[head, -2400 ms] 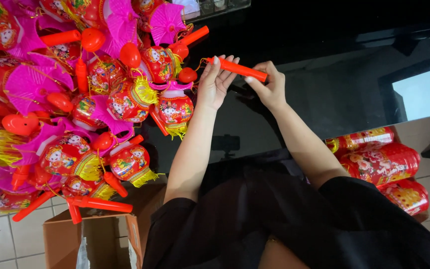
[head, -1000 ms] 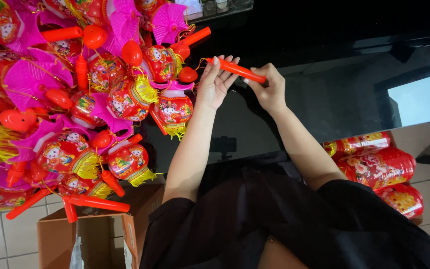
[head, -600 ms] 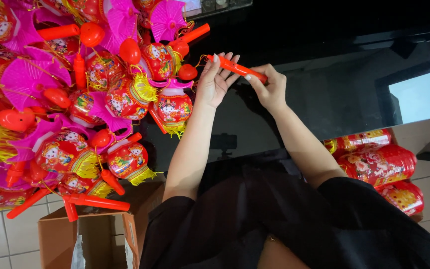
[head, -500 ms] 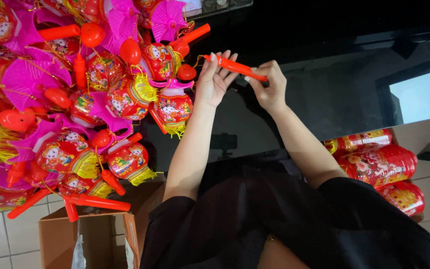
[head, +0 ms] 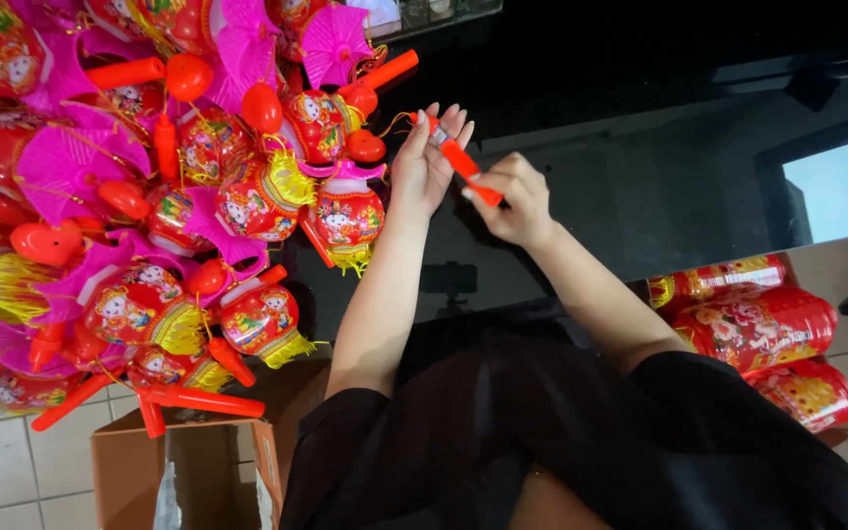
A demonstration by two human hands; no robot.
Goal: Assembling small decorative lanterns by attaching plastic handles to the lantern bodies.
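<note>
While the pile of lanterns hasn't budged, the red handle stick [head: 461,162] sits a bit differently than a couple of seconds back: earlier it lay flatter and stuck out well past the right hand, now it's tilted steeper, and only a short stub shows at the thumb. Both hands are in pretty much the same spot over the dark glossy bench [head: 640,186].

The left hand [head: 426,162] is mostly open, fingers straight and fanned upward, with the top end of the stick resting against the palm and fingers. There's a small silvery bit with a yellow cord at that end. The right hand [head: 512,196] is curled shut around the lower end, thumb and forefinger pinching it.

Just left of the hands is the heap of red and pink paper lanterns [head: 159,196] with yellow tassels, the nearest one almost touching the left wrist. A cardboard box [head: 188,461] sits open at the bottom left, cut off by the frame. Some folded red lanterns [head: 758,334] lie on the floor tiles on the right.

Can't make out what exactly that silvery tip is, it's too small and blurry. The right palm is hidden.
</note>
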